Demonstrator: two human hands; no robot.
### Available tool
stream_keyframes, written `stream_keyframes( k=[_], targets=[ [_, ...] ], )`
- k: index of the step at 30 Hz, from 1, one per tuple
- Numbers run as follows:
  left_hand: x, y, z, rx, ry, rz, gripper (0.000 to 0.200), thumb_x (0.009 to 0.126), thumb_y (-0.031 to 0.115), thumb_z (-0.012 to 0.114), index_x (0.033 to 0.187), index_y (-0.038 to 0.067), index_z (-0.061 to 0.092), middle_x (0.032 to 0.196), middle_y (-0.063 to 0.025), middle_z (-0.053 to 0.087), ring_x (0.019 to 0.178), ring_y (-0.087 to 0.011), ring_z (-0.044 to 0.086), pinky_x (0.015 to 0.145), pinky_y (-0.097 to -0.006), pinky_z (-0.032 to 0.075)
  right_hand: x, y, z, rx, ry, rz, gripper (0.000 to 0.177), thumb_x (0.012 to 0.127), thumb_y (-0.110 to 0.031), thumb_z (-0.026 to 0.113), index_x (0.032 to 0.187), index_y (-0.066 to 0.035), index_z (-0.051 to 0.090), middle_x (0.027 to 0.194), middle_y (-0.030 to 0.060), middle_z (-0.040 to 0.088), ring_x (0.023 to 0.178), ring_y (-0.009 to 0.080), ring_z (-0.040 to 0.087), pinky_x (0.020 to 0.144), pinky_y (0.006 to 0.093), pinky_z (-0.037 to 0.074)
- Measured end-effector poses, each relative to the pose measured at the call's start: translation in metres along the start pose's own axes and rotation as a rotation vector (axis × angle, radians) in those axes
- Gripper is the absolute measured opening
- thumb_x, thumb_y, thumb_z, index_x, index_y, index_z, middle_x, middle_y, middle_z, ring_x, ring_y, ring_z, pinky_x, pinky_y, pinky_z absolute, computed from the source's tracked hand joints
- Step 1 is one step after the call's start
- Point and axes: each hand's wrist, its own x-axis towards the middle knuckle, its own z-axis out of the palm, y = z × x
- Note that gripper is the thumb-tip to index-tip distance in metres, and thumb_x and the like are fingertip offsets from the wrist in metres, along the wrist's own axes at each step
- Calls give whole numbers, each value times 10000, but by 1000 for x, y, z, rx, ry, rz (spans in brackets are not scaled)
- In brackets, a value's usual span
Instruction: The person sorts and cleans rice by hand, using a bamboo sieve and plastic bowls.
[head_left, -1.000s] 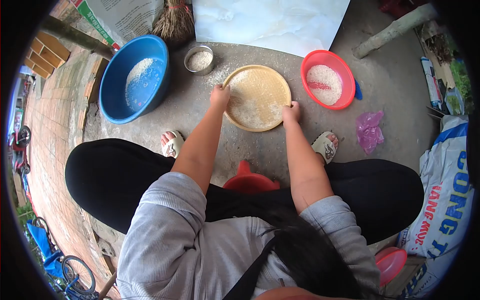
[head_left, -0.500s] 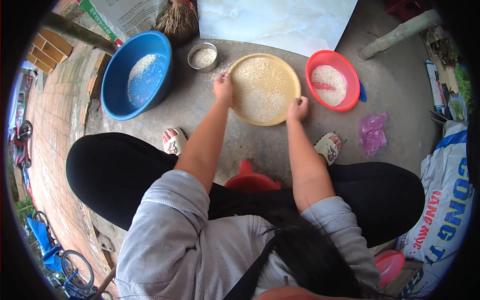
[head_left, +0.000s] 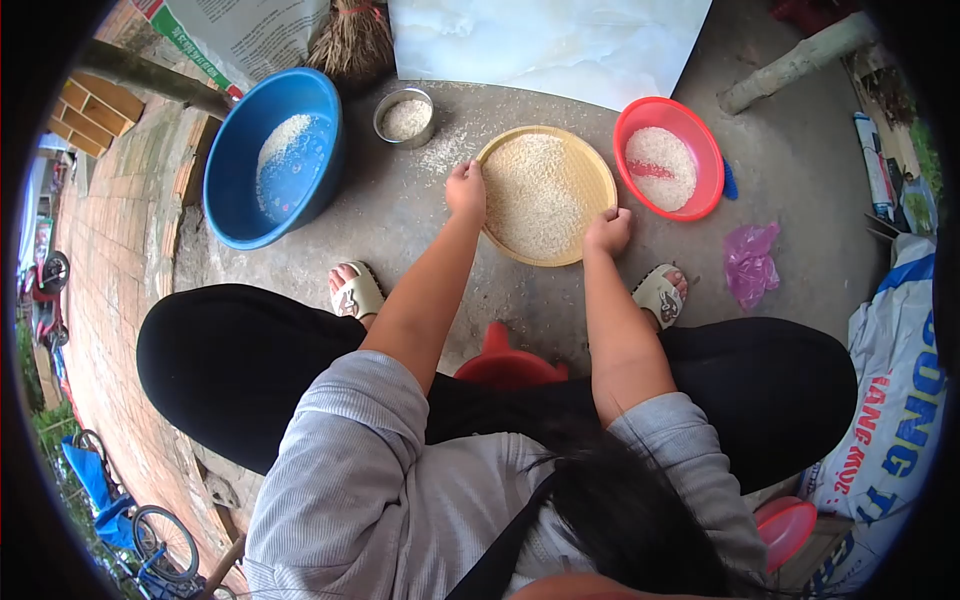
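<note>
Left hand [head_left: 466, 190] clamped on left rim of woven tray [head_left: 603, 165], right hand [head_left: 607, 232] fisted on its near-right rim, arms extended forward-down. Rice [head_left: 540, 195] fills tray. Red bowl [head_left: 716, 150] just right of tray, blue basin [head_left: 225, 200] well left of it.

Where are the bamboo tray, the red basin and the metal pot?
bamboo tray [head_left: 597, 185]: head view, bare weave near its right rim.
red basin [head_left: 711, 170]: head view, inner wall on the right.
metal pot [head_left: 408, 142]: head view, near outer wall.

Head-worn view, steeply down onto the nearby woven tray [head_left: 548, 130]
</note>
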Motion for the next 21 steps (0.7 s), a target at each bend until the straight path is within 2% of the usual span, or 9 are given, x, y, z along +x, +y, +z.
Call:
stream_keyframes(
  k=[3, 5, 8, 10, 12, 13, 15, 17, 21],
  targets=[
    [27, -20, -15, -135, -38, 29, 311, 830, 275, 582, 981, 8, 627, 865, -128, 650, 786, -192, 602, 727, -321, 461, -27, -28, -5, -15, -25, -89, 181, 872, -181, 450, 872, -3, 482, 838, 218, 593, 805, 392, 571, 700, 457, 440],
    [37, -11, -59, -246, -26, -73, 278, 844, 250, 574, 958, 3, 631, 814, -84, 644, 703, -141, 573, 663, -281, 458, -45, -39, 13, 22, -249, -130, 181, 874, -186, 448, 881, -7, 469, 833, 230, 581, 810, 404, 559, 708, 456, 433],
    [45, -19, -79, -356, 78, -85, 246, 852, 223, 574, 931, -2, 632, 772, -47, 625, 648, -101, 531, 608, -251, 442, -47, -39, 27, 184, -373, -214, 187, 874, -192, 452, 874, -6, 471, 822, 239, 581, 803, 411, 564, 701, 457, 436],
    [36, -15, -57, -416, 8, -80, 252, 838, 224, 601, 943, -4, 630, 758, -46, 616, 649, -99, 524, 597, -258, 436, -31, -37, 20, 168, -258, -171, 189, 872, -185, 458, 869, 3, 487, 815, 236, 593, 786, 398, 584, 684, 446, 449],
    [31, -25, -12, -298, 33, -44, 284, 823, 268, 608, 983, 36, 639, 763, -70, 629, 662, -135, 545, 636, -293, 448, -11, -22, 8, 87, -174, -13, 203, 874, -172, 448, 888, 21, 510, 827, 229, 605, 782, 390, 590, 681, 443, 460],
    [8, -2, -6, -135, 53, 8, 290, 815, 298, 605, 968, 56, 648, 788, -97, 645, 696, -156, 571, 662, -300, 454, -4, -11, 6, 21, -104, 18, 203, 874, -168, 441, 888, 23, 507, 832, 227, 600, 776, 395, 588, 678, 462, 458],
    [-11, 18, -3, -70, 0, 27, 300, 803, 319, 611, 971, 73, 652, 817, -128, 652, 719, -163, 587, 678, -305, 458, -7, -8, -6, -53, -32, 91, 198, 877, -169, 428, 892, 20, 486, 837, 224, 592, 784, 400, 584, 684, 481, 450],
    [10, 3, -15, -109, -11, -14, 295, 809, 304, 607, 974, 64, 649, 822, -117, 652, 716, -160, 584, 674, -302, 459, -20, -10, 3, -48, -47, 12, 185, 880, -178, 421, 904, 0, 463, 843, 218, 587, 802, 402, 581, 689, 486, 444],
    [50, -30, -64, -278, 7, -39, 256, 837, 222, 588, 942, -6, 638, 796, -44, 638, 677, -122, 558, 624, -269, 456, -50, -31, 28, 59, -369, -223, 185, 875, -208, 439, 903, -26, 454, 816, 229, 592, 790, 405, 581, 668, 476, 443]
  ],
)
